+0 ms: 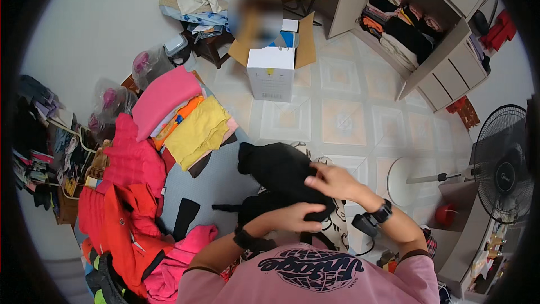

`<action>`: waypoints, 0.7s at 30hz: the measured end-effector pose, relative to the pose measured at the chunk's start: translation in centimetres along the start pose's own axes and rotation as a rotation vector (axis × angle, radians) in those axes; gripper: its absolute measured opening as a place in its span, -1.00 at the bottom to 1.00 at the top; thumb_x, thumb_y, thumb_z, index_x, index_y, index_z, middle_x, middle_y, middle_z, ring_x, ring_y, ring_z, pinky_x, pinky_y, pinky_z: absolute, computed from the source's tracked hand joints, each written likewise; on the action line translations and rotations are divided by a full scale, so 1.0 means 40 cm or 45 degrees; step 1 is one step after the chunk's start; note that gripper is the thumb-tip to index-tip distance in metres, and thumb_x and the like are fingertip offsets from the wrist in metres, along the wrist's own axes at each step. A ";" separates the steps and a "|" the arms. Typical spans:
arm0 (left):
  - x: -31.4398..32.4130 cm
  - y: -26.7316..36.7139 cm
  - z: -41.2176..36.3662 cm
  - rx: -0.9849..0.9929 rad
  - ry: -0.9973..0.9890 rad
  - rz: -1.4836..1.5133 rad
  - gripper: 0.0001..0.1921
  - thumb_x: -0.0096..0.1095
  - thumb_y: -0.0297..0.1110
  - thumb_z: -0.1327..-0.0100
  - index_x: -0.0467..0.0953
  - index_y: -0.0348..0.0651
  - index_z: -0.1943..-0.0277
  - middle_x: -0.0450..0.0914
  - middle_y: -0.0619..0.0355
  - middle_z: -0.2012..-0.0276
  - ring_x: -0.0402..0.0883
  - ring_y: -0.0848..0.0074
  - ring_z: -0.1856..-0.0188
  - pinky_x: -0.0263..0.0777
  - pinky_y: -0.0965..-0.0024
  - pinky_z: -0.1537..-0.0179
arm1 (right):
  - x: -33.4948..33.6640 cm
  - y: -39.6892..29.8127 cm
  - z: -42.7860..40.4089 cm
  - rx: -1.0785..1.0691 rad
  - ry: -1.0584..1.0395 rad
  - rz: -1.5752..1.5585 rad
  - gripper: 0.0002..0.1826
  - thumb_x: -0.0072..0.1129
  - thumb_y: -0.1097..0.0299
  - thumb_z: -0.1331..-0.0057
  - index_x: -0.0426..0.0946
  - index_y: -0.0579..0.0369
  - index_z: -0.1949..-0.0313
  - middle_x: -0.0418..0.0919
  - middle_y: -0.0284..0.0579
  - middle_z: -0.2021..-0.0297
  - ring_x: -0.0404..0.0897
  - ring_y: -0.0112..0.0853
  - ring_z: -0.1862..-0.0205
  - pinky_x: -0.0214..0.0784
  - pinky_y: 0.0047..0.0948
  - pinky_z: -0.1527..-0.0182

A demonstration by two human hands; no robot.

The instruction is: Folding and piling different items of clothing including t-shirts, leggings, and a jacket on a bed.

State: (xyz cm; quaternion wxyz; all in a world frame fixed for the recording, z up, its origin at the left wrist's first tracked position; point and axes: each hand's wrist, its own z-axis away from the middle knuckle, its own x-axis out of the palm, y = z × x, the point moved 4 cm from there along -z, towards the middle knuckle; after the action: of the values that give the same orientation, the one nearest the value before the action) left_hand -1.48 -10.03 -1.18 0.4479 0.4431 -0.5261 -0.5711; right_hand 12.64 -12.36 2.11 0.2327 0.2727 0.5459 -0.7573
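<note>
A crumpled black garment (274, 164) lies over the person's lap, on patterned light trousers (337, 230). My right hand (335, 180) rests against its right side, fingers spread; whether they pinch the cloth cannot be told. Below it, my left hand (297, 218) lies along the garment's lower edge with thumb and fingers apart. Each wrist wears a dark band. To the left, on a blue-grey padded surface (228, 169), are a folded yellow cloth (196, 133), a pink folded piece (166, 101) and a small black strip of cloth (185, 215).
Red and pink garments (126, 228) heap at the left. Ahead stands an open cardboard box (271, 76), partly behind a blurred area. An open wardrobe (405, 21) holds folded clothes. A standing fan (504, 173) is on the right, and a stool (211, 52) bears stacked clothes.
</note>
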 end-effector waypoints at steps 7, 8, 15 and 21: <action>0.052 -0.013 0.001 -0.080 -0.172 -0.307 -0.40 0.17 -0.17 -0.16 0.23 -0.50 -0.09 0.40 -0.28 0.01 0.42 0.18 -0.05 0.30 0.33 -0.01 | 0.070 0.162 0.013 0.064 -0.003 0.023 -0.62 0.12 0.18 -0.15 0.45 0.37 0.37 0.50 0.21 0.51 0.54 -0.11 0.44 0.37 -0.30 0.34; 0.026 -0.010 0.005 -0.216 -0.176 -0.146 -0.39 0.17 -0.17 -0.16 0.21 -0.49 -0.11 0.37 -0.28 -0.03 0.42 0.14 -0.06 0.30 0.32 -0.02 | 0.024 0.197 0.015 0.140 0.210 -0.176 -0.66 0.10 0.22 -0.18 0.47 0.35 0.34 0.52 0.15 0.49 0.53 -0.22 0.43 0.36 -0.36 0.32; -0.154 0.071 0.022 -0.021 0.397 -0.287 -0.76 0.19 -0.34 -0.16 0.41 -0.36 0.25 0.47 0.11 0.46 0.39 0.63 0.38 0.32 0.52 0.33 | -0.227 0.197 0.099 0.172 0.998 -1.656 -0.70 -0.04 0.20 -0.30 0.43 0.10 0.08 0.50 -0.26 0.18 0.43 -0.50 0.14 0.22 -0.49 0.05; -0.262 0.132 0.091 -0.147 0.715 0.086 -0.85 0.19 -0.43 -0.13 0.45 -0.29 0.25 0.51 0.29 0.38 0.45 0.70 0.33 0.33 0.59 0.29 | -0.270 0.161 0.141 0.046 1.178 -1.702 -0.69 -0.09 0.20 -0.33 0.42 0.15 0.09 0.51 -0.21 0.13 0.45 -0.47 0.05 0.24 -0.45 0.00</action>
State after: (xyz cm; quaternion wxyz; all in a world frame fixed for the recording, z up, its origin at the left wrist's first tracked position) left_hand -2.66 0.72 4.66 0.6193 0.5400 -0.3627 -0.4397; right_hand 23.97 -19.05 6.24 -0.5221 0.1781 0.6221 -0.5555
